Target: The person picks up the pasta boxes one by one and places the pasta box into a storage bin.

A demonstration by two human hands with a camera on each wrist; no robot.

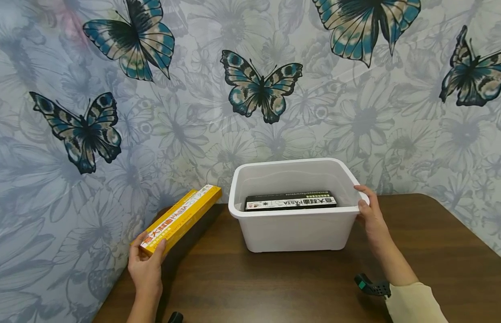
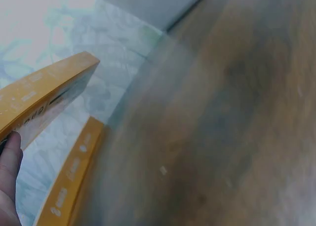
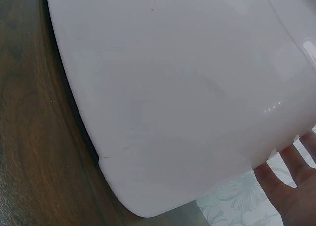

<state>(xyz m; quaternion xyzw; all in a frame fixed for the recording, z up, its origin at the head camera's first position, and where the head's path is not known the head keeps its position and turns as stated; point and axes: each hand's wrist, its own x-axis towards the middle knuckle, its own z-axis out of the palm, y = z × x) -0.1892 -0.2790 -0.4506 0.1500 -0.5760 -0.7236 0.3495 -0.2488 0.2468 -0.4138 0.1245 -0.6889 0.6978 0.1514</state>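
My left hand (image 1: pixel 146 271) grips the near end of a yellow pasta box (image 1: pixel 185 217), which slants up and away over the table's left side. In the left wrist view, the held box (image 2: pixel 44 95) is raised, and a second yellow box (image 2: pixel 71 179) lies below it at the table's edge. A white plastic bin (image 1: pixel 294 231) stands on the table. Inside it sits a black pasta box (image 1: pixel 290 202), its lower part hidden by the bin's front wall. My right hand (image 1: pixel 371 213) holds the bin's right rim, thumb on the near side. The right wrist view shows fingers against the bin wall (image 3: pixel 163 97).
The brown wooden table (image 1: pixel 274 282) runs up to a wall covering (image 1: pixel 177 130) printed with butterflies and flowers. A black strap (image 1: pixel 371 285) is around the right wrist. A small black object (image 1: pixel 176 317) shows at the bottom edge.
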